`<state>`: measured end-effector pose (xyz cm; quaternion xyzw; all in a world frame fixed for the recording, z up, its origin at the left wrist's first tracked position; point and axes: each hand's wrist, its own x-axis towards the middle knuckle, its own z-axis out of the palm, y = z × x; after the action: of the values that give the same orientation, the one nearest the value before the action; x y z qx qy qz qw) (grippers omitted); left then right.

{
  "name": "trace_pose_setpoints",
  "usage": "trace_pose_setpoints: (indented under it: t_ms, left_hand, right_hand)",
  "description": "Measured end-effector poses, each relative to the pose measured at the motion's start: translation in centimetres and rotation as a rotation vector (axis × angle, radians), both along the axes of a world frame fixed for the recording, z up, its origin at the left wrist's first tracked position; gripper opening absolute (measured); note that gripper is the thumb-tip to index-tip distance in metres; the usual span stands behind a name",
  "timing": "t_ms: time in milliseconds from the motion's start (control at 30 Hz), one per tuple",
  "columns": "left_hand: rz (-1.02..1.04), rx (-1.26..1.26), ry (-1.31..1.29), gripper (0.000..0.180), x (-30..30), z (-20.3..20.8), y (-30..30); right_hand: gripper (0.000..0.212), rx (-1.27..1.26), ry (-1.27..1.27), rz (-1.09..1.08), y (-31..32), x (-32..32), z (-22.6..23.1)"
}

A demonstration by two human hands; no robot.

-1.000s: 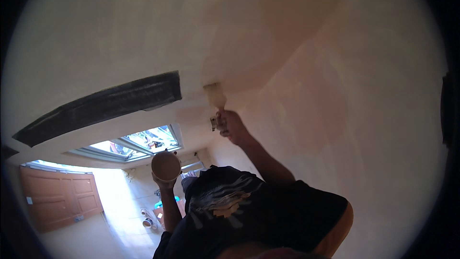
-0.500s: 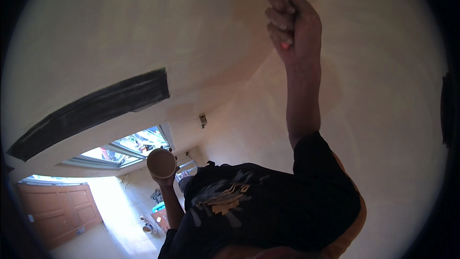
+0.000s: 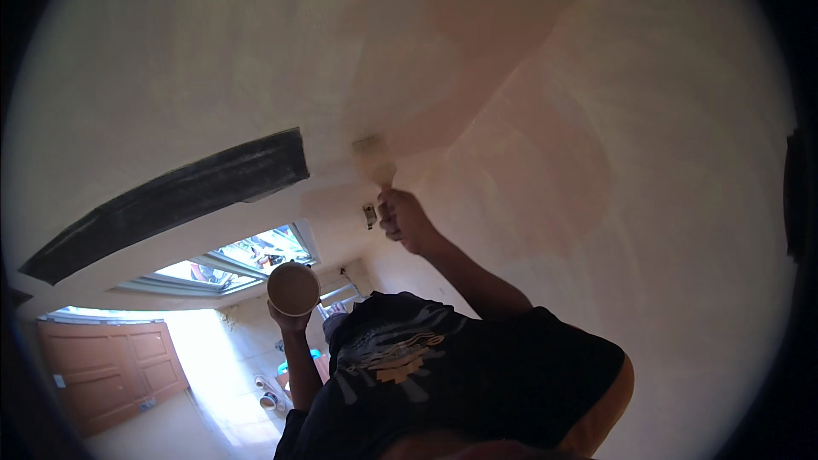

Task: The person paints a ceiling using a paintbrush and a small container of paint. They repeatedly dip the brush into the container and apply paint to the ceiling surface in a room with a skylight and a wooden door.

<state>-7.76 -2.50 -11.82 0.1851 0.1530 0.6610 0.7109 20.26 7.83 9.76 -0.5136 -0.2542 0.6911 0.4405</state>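
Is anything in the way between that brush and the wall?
Nothing visible is. The right hand holds the brush up at the wall; whether it touches is hard to tell. The small wall box sits beside that hand, and the left hand holds the round container lower in the picture.

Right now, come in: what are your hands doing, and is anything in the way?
Left hand holding round tub. Right hand gripping brush, held up at the wall. Small wall fitting beside right hand; nothing visible blocking the brush.
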Motion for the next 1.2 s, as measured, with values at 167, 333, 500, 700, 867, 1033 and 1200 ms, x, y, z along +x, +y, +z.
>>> trace_pose_setpoints:
  t_ms: [167, 333, 500, 700, 867, 1033, 1200]
  left_hand:
    - [0.055, -0.012, 0.039, 0.072, -0.5, -1.1, 0.5]
    - [0.016, 0.043, 0.071, 0.074, 0.5, 0.9, 1.0]
    - [0.033, -0.037, 0.160, 0.076, 0.0, -1.6, -1.1]
    - [0.051, -0.052, 0.268, 0.088, -0.6, -0.4, -2.0]
    - [-0.021, -0.090, 0.362, 0.090, -1.8, -3.5, -0.9]
    - [0.120, 0.117, 0.713, 0.087, -1.4, 1.1, 0.4]
    - [-0.067, -0.015, 0.317, 0.079, -1.7, -0.8, 0.4]
  right_hand:
    - [0.028, 0.351, -0.246, -0.023, 1.4, 0.9, 13.0]
    - [0.029, 0.892, -0.767, -0.349, 2.2, 2.6, 19.9]
    - [0.025, 0.798, -1.434, -0.122, 4.5, 0.0, 12.0]
    - [0.025, 0.723, -1.332, -0.152, 0.3, 1.5, 16.8]
    - [0.025, 0.809, -1.392, -0.352, 4.9, 0.6, 14.7]
    - [0.026, 0.927, -1.327, -0.078, 1.4, 1.6, 10.7]
    - [0.026, 0.943, -1.295, -0.470, 3.2, 2.5, 19.4]
